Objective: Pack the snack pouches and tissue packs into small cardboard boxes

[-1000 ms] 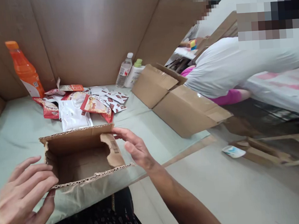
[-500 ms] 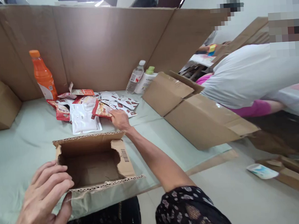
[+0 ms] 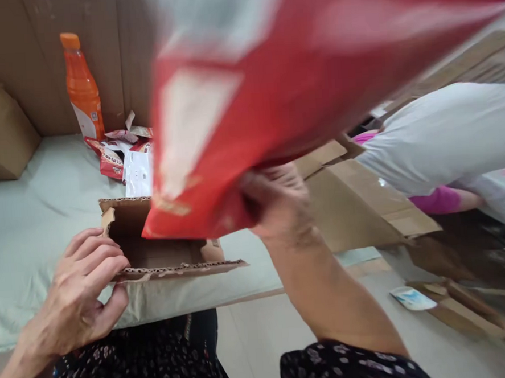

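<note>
Red plastic film fills much of my view: a red-and-white packet [image 3: 297, 83], blurred and close to the camera, clamped along its lower edge by the right hand [image 3: 281, 204]. Below it, the left hand [image 3: 89, 279] grips the near left corner of an open cardboard box [image 3: 206, 267] on the cloth-covered bench [image 3: 58, 223]. My worry is the one-edge hold: a floppy packet could fold or slip out. It also hides the box's right end from me, so I cannot judge the gap between them; a corner dipping too low might snag the ragged corrugated rim. With only one corner held and the bench's front edge near, I think a knock could swivel the box or tip it off.
</note>
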Demonstrator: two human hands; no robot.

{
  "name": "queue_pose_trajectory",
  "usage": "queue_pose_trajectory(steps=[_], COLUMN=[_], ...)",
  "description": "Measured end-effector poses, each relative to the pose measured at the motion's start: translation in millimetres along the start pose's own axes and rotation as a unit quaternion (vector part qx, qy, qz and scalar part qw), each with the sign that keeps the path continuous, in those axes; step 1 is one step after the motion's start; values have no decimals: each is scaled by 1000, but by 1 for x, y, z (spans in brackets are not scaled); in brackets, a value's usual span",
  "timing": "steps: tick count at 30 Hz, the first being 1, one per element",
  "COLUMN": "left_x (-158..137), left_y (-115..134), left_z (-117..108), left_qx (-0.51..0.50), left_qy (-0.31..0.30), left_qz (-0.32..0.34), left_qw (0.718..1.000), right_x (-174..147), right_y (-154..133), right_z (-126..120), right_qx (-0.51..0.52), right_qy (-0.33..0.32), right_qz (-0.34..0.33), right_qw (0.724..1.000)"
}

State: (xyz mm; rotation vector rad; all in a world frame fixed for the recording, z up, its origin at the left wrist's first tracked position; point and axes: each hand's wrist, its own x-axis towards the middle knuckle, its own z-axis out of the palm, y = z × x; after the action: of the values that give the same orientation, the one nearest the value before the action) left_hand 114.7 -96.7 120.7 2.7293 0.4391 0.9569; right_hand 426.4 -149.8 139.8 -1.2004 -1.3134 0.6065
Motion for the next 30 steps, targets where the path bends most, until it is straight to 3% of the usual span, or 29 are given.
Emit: queue_pose_trajectory(steps=[2,5,10,12,17,20,23,24,26,28,30], left_x=[2,5,2,-1,-7,-3,1,2,2,0,-3], left_y=[3,5,4,5,4,2,-2,-3,-6,-9,-12], left_z=[-2,-3,1,2,-3,-7,-8,-8,-8,-8,-8], left_qx=[20,42,49,47,57,29,13,21,36,38,29], left_qy=[-6,-13,0,4,-4,-38,-67,-72,-84,-97,-110], left_qz=[5,18,14,11,-15,12,30,33,41,47,45], left_qw=[1000,999,999,999,998,999,997,997,995,993,993], right_x=[2,9,14,14,17,17,13,11,6,6,15], right_y=[-11,-31,-58,-54,-22,-10,-17,-23,-39,-51,-47], right_z=[12,6,-6,5,52,65,62,56,38,11,-19], right_qx=[-12,-101,-247,-287,-362,-357,-378,-375,-336,-274,-251], right_qy=[-125,-277,-334,-372,-508,-552,-567,-555,-489,-358,-210], right_qz=[-22,-63,-92,-82,-5,-6,-30,-41,-73,-102,-96], right_qw=[992,953,905,879,782,753,731,741,802,887,940])
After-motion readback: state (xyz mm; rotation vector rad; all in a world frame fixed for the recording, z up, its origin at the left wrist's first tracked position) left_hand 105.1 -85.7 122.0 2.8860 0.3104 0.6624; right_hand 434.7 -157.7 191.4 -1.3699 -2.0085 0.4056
